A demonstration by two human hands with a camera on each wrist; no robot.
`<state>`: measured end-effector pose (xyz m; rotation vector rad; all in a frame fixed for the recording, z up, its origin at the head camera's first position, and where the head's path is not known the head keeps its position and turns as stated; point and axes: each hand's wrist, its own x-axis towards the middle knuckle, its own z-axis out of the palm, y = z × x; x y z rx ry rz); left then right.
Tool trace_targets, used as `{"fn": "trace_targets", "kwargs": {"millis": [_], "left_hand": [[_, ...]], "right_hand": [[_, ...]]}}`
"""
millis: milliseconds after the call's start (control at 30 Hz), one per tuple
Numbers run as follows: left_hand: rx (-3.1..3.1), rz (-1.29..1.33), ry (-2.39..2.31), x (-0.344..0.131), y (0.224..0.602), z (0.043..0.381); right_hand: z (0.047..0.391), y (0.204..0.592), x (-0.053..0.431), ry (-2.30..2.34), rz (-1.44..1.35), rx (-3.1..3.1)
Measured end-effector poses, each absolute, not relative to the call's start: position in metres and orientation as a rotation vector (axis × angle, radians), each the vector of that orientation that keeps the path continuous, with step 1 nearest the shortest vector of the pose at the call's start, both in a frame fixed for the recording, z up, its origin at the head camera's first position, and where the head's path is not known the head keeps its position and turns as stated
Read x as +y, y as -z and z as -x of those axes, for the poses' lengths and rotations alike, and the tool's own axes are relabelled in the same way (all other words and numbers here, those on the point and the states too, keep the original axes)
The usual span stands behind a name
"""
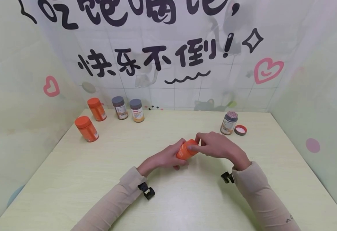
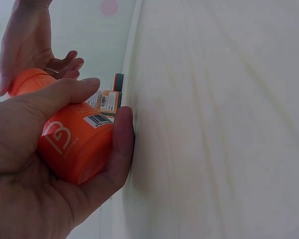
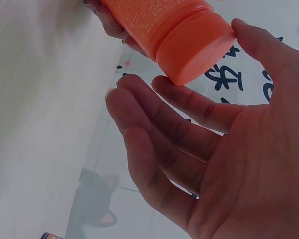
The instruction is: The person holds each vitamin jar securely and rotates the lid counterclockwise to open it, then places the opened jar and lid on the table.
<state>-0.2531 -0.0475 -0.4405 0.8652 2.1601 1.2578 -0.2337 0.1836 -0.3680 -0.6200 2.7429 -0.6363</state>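
Near the middle of the table my left hand (image 1: pixel 168 156) grips an orange bottle (image 1: pixel 184 152), tilted with its lid end toward the right. In the left wrist view, thumb and fingers wrap round the bottle's body (image 2: pixel 79 144), which has a barcode label. My right hand (image 1: pixel 219 145) is at the other end. The right wrist view has its thumb and one finger pinching the edge of the orange lid (image 3: pixel 197 45), the other fingers loosely bent away from it. The lid sits on the bottle; whether it is loose cannot be told.
Two orange bottles (image 1: pixel 87 129) and two grey-capped jars (image 1: pixel 137 110) stand at the back left. At the back right is another jar (image 1: pixel 228 123), its cap off, with a patterned seal on top. Its cap (image 1: pixel 240 130) lies beside it, inside up. A printed curtain (image 1: pixel 157 77) hangs behind.
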Motion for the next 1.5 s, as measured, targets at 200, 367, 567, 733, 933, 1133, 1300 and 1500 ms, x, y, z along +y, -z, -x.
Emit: {"fn": "trace_targets", "kwargs": {"millis": [200,367,567,733,933,1133,1300,1500], "left_hand": [[2.154,-0.854,-1.262,-0.0483,0.4402,0.2525],[2.158,-0.847,-1.258,-0.0479,0.4401,0.2522],[2.157,-0.85,-1.259,-0.0479,0.44,0.2526],[2.163,-0.853,-1.26,-0.048,0.4395,0.2519],[2.159,-0.856,-1.26,-0.0486,0.4393,0.2515],[2.158,-0.861,-1.251,-0.0482,0.4392,0.252],[2.158,-0.869,-1.247,-0.0477,0.4391,0.2525],[2.161,-0.866,-1.252,-0.0475,0.4391,0.2524]], "right_hand": [[0.2344,0.3687,0.1839,0.617,0.592,2.777],[0.2354,0.3702,0.1833,0.624,0.615,2.751],[0.2341,0.3691,0.1837,0.631,0.643,2.735],[0.2317,0.3652,0.1826,0.64,0.649,2.727],[0.2307,0.3641,0.1825,0.594,0.604,2.786],[0.2316,0.3658,0.183,0.57,0.603,2.799],[0.2314,0.367,0.1834,0.597,0.601,2.76],[0.2311,0.3668,0.1835,0.581,0.609,2.747]]}}
